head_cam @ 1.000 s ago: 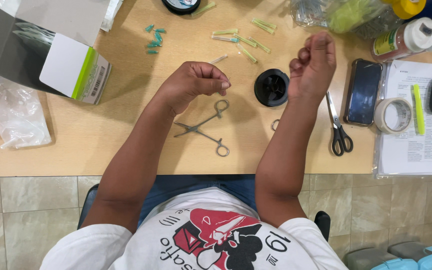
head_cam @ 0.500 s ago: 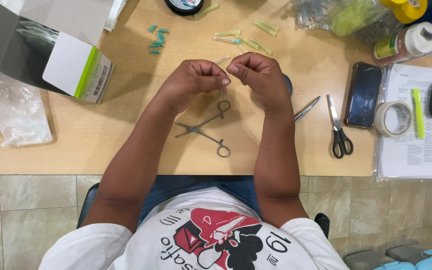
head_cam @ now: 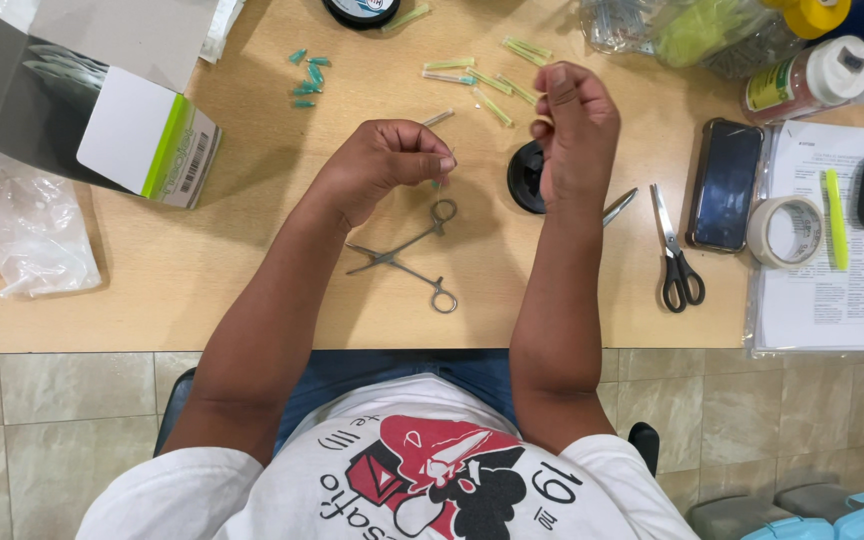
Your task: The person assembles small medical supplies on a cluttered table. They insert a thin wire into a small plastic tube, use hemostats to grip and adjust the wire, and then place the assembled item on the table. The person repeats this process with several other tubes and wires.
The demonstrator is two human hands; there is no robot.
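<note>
Wooden tabletop [head_cam: 252,250] carries forceps [head_cam: 407,255], untouched. Left hand [head_cam: 392,165] pinches a small needle-like piece; right hand [head_cam: 577,130], closed, contents unclear. Loose green caps [head_cam: 307,75] remain.

A craft workbench: wooden table [head_cam: 252,290] strewn with scissors [head_cam: 674,250], forceps [head_cam: 407,255], tape roll [head_cam: 784,232].

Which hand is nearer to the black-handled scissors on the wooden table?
Right. The right hand is raised just left of the black-handled scissors; the left hand is farther left, above the metal forceps.
</note>
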